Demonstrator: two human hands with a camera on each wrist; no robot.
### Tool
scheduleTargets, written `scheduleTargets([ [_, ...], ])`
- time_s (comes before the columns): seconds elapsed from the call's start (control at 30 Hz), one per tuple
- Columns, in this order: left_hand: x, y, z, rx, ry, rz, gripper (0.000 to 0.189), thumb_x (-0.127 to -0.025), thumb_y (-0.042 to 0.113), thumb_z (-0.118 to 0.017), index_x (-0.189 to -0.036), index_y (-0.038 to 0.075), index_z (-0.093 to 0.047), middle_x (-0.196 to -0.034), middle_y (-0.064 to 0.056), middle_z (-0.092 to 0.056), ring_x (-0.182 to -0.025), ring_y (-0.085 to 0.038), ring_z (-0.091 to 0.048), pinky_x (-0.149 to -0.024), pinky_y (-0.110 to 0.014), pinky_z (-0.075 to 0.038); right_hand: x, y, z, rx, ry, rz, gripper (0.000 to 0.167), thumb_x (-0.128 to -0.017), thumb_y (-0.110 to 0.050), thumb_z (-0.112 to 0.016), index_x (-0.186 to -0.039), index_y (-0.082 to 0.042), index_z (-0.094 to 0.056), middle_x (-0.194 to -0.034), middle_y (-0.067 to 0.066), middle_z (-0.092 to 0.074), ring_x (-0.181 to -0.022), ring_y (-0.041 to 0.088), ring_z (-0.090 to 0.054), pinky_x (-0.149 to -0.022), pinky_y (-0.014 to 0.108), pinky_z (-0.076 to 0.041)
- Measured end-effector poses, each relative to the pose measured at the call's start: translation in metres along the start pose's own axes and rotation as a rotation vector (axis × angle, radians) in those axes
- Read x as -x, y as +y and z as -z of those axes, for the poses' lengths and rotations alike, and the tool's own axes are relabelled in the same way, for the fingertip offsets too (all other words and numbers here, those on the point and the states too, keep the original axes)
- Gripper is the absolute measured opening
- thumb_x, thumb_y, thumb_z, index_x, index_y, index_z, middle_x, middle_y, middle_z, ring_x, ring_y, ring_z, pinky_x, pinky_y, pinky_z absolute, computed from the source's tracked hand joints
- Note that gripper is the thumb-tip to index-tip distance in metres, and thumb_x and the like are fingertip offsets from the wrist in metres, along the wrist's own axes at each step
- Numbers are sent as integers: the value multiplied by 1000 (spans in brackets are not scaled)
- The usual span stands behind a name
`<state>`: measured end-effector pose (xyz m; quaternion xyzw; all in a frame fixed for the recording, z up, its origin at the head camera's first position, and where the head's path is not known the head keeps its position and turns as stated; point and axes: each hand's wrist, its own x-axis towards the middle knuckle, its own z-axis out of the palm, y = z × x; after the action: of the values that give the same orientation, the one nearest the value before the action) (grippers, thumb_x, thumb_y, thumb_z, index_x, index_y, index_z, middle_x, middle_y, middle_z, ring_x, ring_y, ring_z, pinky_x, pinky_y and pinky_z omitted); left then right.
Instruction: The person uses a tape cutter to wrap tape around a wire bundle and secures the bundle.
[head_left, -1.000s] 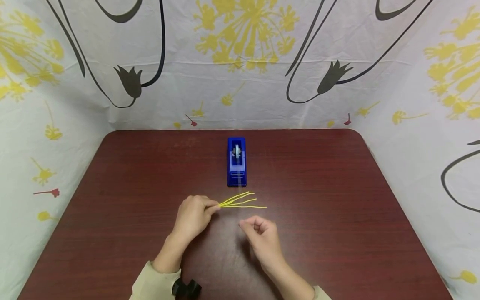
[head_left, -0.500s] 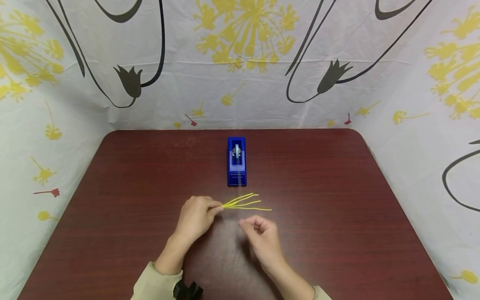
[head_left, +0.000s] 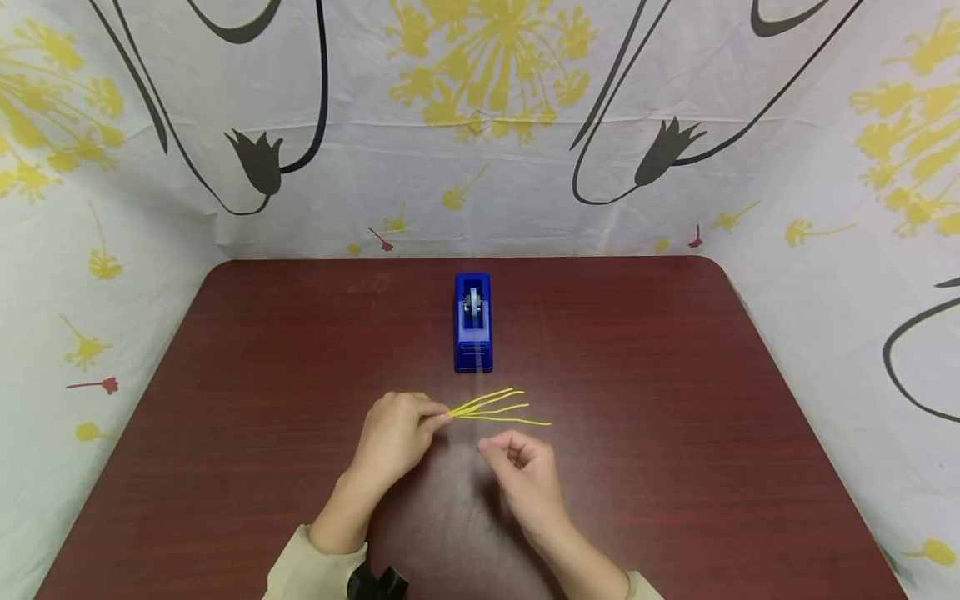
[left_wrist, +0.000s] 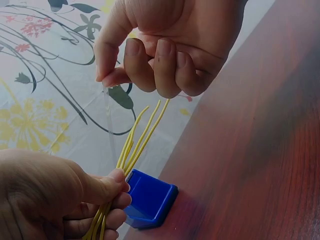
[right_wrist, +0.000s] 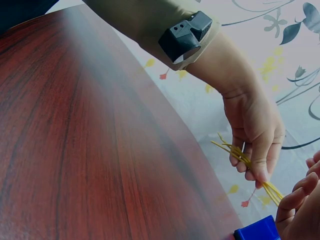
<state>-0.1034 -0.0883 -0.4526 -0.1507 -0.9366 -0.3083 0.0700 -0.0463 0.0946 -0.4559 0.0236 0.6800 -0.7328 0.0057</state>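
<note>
My left hand [head_left: 395, 435] pinches a bundle of thin yellow wires [head_left: 495, 410] between thumb and fingers, their loose ends fanning to the right. In the left wrist view the wires [left_wrist: 137, 142] run through the grip, close to a clear strip of tape [left_wrist: 109, 122]. My right hand [head_left: 527, 483] pinches the tape's end between thumb and forefinger, the other fingers curled. The strip stretches back to a blue tape dispenser [head_left: 473, 357] farther up the table. Whether the wires touch the tape I cannot tell. The right wrist view catches only part of the right hand [right_wrist: 302, 210].
The dark red wooden table [head_left: 637, 375] carries the dispenser near its far side. White cloth with yellow, grey and red flower prints [head_left: 525, 192] surrounds the far edge and the sides. A black device [right_wrist: 185, 37] is strapped at the left wrist.
My left hand has slid slightly to the right with the yellow wires, bringing them farther across the tape's line. The right hand and the dispenser have stayed put.
</note>
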Motion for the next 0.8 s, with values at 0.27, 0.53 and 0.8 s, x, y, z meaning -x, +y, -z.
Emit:
scheduleTargets([
  [0.27,1,5,0,18,-10,-2,4,-82,16,-84,-86,17,-83,-78,7,-73,-71,-12,-69,-63,-33,-54,0,2,1,7,-3,8,21,-92,-1,-68,-82,17,-64,-56,-8,-42,-50,2,-34,-48,17,-27],
  [0.53,1,9,0,78,-12,-25,5,-82,12,-84,-87,12,-83,-79,3,-74,-71,-11,-69,-64,-26,-54,0,4,1,3,-3,3,21,-93,0,-67,-82,17,-65,-57,-8,-41,-51,2,-35,-48,17,-27],
  [0.8,2,13,0,85,-23,-37,5,-82,13,-84,-87,12,-83,-78,4,-73,-69,-10,-68,-62,-24,-51,1,1,1,2,-4,16,22,-92,-2,-69,-82,16,-64,-58,-8,-42,-51,2,-35,-48,17,-27],
])
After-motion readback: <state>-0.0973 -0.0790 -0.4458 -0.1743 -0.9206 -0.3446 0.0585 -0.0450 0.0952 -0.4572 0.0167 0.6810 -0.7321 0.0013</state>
